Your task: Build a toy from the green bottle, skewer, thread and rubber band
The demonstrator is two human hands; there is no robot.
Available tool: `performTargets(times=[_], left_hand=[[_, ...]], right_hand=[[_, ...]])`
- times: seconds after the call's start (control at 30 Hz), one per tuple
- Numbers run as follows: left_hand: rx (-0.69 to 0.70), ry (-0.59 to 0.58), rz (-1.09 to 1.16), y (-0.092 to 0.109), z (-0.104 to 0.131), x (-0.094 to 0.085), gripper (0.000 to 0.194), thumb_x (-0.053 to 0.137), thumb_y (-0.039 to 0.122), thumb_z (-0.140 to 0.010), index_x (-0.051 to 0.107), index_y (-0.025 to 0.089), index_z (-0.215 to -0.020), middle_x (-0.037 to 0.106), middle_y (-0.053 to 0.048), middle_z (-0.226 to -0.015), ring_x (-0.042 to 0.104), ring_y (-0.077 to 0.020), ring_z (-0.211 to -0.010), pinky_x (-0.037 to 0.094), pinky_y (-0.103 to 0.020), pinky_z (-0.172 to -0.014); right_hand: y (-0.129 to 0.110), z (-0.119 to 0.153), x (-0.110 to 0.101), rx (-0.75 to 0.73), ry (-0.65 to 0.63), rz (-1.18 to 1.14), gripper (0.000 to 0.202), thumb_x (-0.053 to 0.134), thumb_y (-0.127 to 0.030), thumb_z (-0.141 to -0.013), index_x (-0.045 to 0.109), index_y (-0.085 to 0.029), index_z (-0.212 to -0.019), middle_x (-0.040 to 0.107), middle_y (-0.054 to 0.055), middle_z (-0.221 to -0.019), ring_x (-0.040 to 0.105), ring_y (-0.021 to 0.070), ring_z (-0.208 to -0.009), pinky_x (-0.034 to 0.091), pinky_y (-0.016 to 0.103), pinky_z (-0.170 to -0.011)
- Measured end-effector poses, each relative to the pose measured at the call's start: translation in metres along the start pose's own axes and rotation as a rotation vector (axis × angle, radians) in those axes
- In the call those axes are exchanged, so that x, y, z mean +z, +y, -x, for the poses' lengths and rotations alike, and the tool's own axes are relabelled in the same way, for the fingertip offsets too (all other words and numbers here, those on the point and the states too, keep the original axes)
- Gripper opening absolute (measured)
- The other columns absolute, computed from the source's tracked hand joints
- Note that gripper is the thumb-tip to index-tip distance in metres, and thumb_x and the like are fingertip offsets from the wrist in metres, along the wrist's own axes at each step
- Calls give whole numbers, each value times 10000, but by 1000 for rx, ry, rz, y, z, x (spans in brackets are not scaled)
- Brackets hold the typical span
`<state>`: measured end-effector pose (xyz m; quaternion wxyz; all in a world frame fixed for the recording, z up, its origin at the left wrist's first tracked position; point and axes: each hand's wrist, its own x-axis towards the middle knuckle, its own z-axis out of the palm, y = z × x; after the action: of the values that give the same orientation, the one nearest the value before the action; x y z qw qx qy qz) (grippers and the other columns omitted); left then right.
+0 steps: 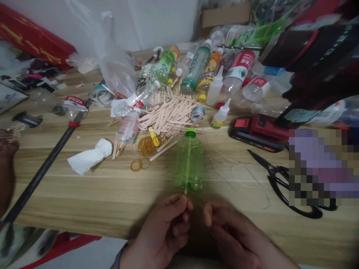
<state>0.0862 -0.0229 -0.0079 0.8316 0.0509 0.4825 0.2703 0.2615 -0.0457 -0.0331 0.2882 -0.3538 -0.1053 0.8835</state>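
My left hand [171, 220] pinches the lower end of a thin wooden stick [187, 164] between thumb and fingers. The stick points away from me and overlaps a transparent green plastic bottle [196, 168] with a green cap, lying on the table just beyond my hands. Whether it touches the bottle or passes inside it, I cannot tell. To the right, my right hand [232, 228] is closed, its thumb and forefinger pressed together near the stick's lower end. Anything between those fingers is too small or blurred to name.
Popsicle sticks [171, 112], rubber bands [148, 145] and several bottles crowd the back. Black-handled scissors [280, 175] and a red-black power drill [260, 130] are at right. A bottle top on a dark rod [47, 164] lies left. Another person's arm [7, 168] shows there.
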Motion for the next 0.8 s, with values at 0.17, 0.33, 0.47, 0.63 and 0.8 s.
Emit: performTargets(times=[0.17, 0.33, 0.47, 0.63, 0.8], left_hand=[[18, 39, -39, -2, 4, 2, 474, 922, 449, -513, 576, 151, -640, 470, 87, -561, 271, -9, -441, 113, -180, -441], [75, 38, -132, -5, 3, 4, 565, 910, 581, -489, 583, 168, -694, 467, 98, -524, 232, -5, -386, 74, -202, -411], [158, 56, -280, -6, 4, 2, 575, 845, 655, -569, 530, 180, -641, 453, 94, -496, 273, -12, -366, 95, -212, -395], [167, 43, -279, -7, 1, 2, 632, 852, 698, -518, 484, 193, -610, 416, 114, -443, 256, -6, -314, 100, -202, -344], [135, -79, -176, -12, -4, 4, 609, 884, 643, -542, 484, 189, -618, 390, 119, -430, 248, 2, -313, 125, -182, -336]], right_hand=[[-22, 5, 3, 76, 75, 608, 116, 689, -231, -766, 784, -215, -829, 635, -39, -477, 284, 29, -270, 131, 128, -241], [-31, -3, 18, -225, 99, 757, 168, 775, -417, -742, 807, -254, -767, 650, -21, -609, 386, 63, -428, 302, 142, -342], [-17, -12, 25, -283, 21, 517, 326, 766, -571, -756, 829, -255, -806, 620, -11, -603, 413, 84, -456, 351, 168, -364], [1, -18, 24, -283, 135, 276, 332, 831, -521, -737, 822, -205, -836, 654, 5, -634, 386, 65, -469, 248, 165, -383], [6, -20, 28, -282, 177, 61, 360, 901, -494, -660, 771, -161, -707, 541, -49, -507, 218, 14, -400, 157, 173, -386]])
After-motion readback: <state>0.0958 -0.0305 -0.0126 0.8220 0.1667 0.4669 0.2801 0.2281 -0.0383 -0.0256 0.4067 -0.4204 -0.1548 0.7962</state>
